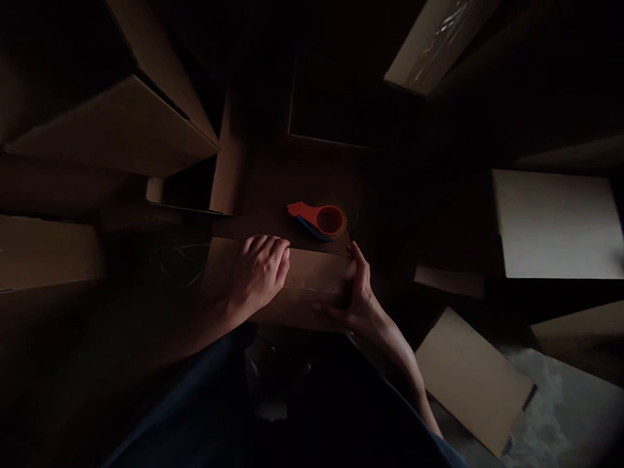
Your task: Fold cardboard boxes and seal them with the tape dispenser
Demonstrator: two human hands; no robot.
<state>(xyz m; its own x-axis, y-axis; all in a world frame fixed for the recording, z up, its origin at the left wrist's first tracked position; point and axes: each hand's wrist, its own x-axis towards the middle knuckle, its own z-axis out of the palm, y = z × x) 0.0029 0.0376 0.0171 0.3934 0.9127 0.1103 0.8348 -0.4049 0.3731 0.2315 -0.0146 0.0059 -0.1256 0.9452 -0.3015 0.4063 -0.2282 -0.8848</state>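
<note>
A small closed cardboard box lies in front of me in dim light. My left hand rests palm-down on its top, fingers curled over the left part of the lid. My right hand grips the box's right end, fingers stretched up along its side and thumb along the near edge. Just beyond the box lies a red and blue tape dispenser, apart from both hands.
Stacked cardboard boxes rise at the left. More boxes stand at the right, and a flat piece of cardboard lies on the grey floor at the lower right. A dark open box sits behind the dispenser.
</note>
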